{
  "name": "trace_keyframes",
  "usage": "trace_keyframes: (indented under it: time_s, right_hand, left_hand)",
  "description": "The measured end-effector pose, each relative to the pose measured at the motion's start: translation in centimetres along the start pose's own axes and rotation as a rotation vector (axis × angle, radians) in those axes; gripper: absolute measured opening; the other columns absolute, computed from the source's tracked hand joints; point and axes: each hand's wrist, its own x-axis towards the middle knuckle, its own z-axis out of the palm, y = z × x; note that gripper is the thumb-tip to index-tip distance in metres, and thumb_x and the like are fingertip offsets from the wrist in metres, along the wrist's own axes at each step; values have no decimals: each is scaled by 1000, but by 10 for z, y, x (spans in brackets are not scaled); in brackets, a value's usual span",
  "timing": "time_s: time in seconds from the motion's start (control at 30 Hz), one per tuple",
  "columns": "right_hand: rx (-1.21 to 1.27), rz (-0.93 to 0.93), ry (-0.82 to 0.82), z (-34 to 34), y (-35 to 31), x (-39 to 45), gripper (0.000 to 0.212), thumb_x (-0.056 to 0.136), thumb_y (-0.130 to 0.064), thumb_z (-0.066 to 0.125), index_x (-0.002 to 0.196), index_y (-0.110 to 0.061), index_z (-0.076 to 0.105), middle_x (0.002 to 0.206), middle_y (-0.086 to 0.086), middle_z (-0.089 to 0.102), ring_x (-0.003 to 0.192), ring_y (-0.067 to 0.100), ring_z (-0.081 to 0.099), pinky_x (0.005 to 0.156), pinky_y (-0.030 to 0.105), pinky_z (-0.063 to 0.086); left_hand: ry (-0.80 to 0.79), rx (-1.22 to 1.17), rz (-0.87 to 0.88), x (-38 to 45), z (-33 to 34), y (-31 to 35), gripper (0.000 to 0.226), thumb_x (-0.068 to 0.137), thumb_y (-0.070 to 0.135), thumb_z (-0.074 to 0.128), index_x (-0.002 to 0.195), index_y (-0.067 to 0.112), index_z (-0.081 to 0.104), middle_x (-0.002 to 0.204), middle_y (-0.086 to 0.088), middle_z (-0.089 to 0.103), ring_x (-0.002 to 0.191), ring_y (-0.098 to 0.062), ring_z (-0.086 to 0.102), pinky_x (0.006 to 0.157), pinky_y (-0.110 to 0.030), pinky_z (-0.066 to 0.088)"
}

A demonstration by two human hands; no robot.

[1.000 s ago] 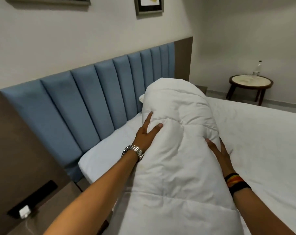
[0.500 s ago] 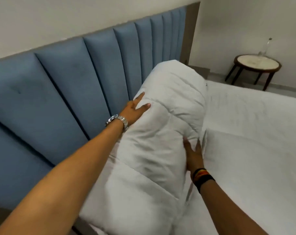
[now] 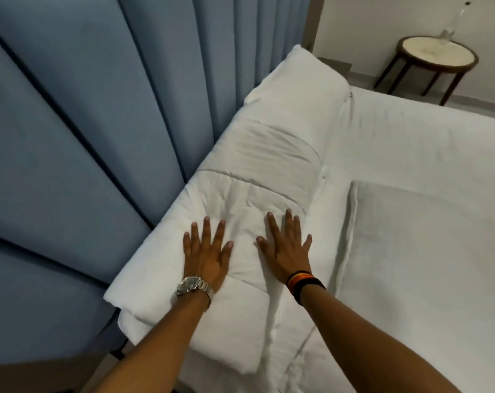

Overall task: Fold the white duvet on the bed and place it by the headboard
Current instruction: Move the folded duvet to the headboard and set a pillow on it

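Whereas half a second earlier I gripped its sides, the folded white duvet (image 3: 257, 177) now lay against the headboard (image 3: 99, 123); left hand (image 3: 205, 255) and right hand (image 3: 287, 251) pressed flat, fingers spread, holding nothing. Placement appeared complete.

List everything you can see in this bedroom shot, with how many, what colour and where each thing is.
Folded duvet: one, white, lying along the headboard on the bed.
Headboard: one, blue padded panels, left side, with a brown edge strip at its far end.
Bed: one, white sheet, filling the right side.
Side table: one, round, dark wood with a pale top, far right corner.
Bottle: one, clear, standing on the side table.
Wristwatch: one, silver, on the left wrist.
Wristbands: a stack, black, orange and red, on the right wrist.
Left hand: open, flat on the duvet.
Right hand: open, flat on the duvet beside the left.
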Motion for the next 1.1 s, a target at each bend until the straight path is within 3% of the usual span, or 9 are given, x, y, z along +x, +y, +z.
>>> trace_keyframes:
  time_s: [0.1,0.27,0.43,0.53,0.67,0.83,0.9,0.97,1.1]
  right_hand:
    - [85,118,135,-38,56,-42,71,101,-71,29,163,-50,1,174,-2,-16,160,20,-16,125,63,-3]
    - [92,588,240,-98,204,-137,71,101,-67,38,163,-48,10,175,5,-5,161,24,-5,123,62,0]
    - [343,982,316,-136,332,-209,98,75,-87,43,162,-51,15,174,12,5,159,32,5,122,67,6]
    - [596,967,277,-137,382,-234,110,70,-92,60,161,-56,10,174,5,12,158,32,18,125,55,19]
    - [941,868,257,-131,414,-239,109,75,-77,71,162,-52,11,167,-6,33,149,25,39,121,44,33]
    - [1043,729,611,-161,366,-214,93,74,-70,80,154,-54,34,151,-22,46,138,12,48,115,32,36]
    - [1050,672,679,-186,338,-204,93,74,-70,81,153,-55,36,154,-21,45,138,9,46,117,32,34]
    - [1087,596,726,-213,304,-192,90,75,-66,83,152,-51,40,155,-19,45,138,7,45,120,35,34]
    - [1168,400,781,-248,215,-157,85,79,-59,80,153,-42,43,152,-21,45,134,-2,42,120,29,32]
  left_hand:
    - [-3,-103,82,-18,-14,46,65,102,59,12,163,34,12,171,-4,2,157,-31,-2,124,-51,-1]
    - [-165,-178,284,-55,19,172,68,99,67,13,162,39,11,169,1,2,157,-25,-2,124,-47,-4]
    - [-561,-418,-33,-70,77,268,75,89,83,25,156,57,1,170,-3,14,155,-25,13,125,-44,13]
    - [-672,-680,-191,-68,89,302,82,79,90,39,149,68,3,165,-4,29,147,-28,35,117,-36,31]
    - [-514,-844,-392,-73,93,348,99,58,101,52,147,68,23,156,6,44,136,-22,49,105,-30,39]
    - [-246,-872,-269,-75,30,388,82,72,89,54,144,52,46,132,13,65,90,12,56,75,2,38]
    - [-133,-825,-178,-68,-17,397,71,80,81,55,142,45,53,133,12,65,104,3,60,83,-3,40]
    - [4,-841,-93,-55,-69,394,61,86,70,59,137,37,62,134,9,66,121,-5,60,98,-19,47]
    - [281,-740,33,-32,-172,338,45,94,52,65,134,32,67,129,2,70,122,-14,62,103,-30,48]
